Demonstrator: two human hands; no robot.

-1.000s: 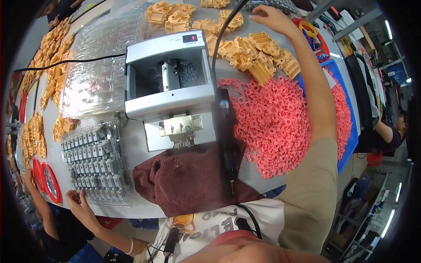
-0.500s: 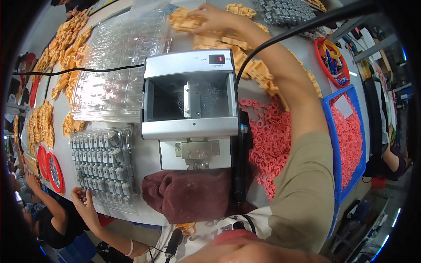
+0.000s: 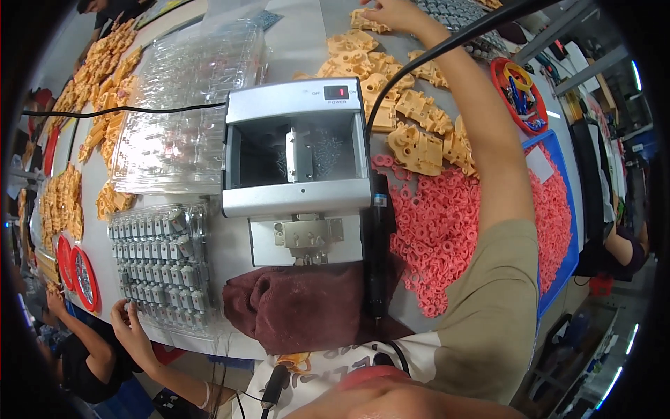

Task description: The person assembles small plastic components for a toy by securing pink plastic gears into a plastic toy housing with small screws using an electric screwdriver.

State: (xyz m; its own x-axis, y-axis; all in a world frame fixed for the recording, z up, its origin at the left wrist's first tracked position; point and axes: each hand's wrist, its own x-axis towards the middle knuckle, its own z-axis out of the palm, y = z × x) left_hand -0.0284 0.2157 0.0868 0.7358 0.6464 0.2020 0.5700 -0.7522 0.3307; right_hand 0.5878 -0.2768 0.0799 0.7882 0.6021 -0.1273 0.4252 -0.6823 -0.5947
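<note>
My right hand (image 3: 399,15) reaches to the top edge of the view, its fingers partly cut off. Its fingertips are over a yellow-orange moulded plastic part (image 3: 368,22); the fingers look apart and I see nothing held. More yellow-orange plastic parts (image 3: 419,148) lie in a loose heap nearer me. At the lower left, my left hand (image 3: 130,335) rests by the near corner of a clear plastic tray (image 3: 202,230) with rows of small grey motors (image 3: 155,272). The thumb and fingers of that hand are spread.
A silver screw feeder (image 3: 300,199) stands in the middle, a maroon cloth (image 3: 293,314) before it. A black electric screwdriver (image 3: 377,258) hangs alongside. Pink ring pieces (image 3: 440,230) lie right, near a blue bin (image 3: 574,237). Clear trays (image 3: 181,112) are stacked left. A black cable (image 3: 460,38) arches overhead.
My right hand has moved right and away from the parts at the upper left of the heap. Several yellow-orange parts have shifted right with it. My left hand is almost unmoved.
</note>
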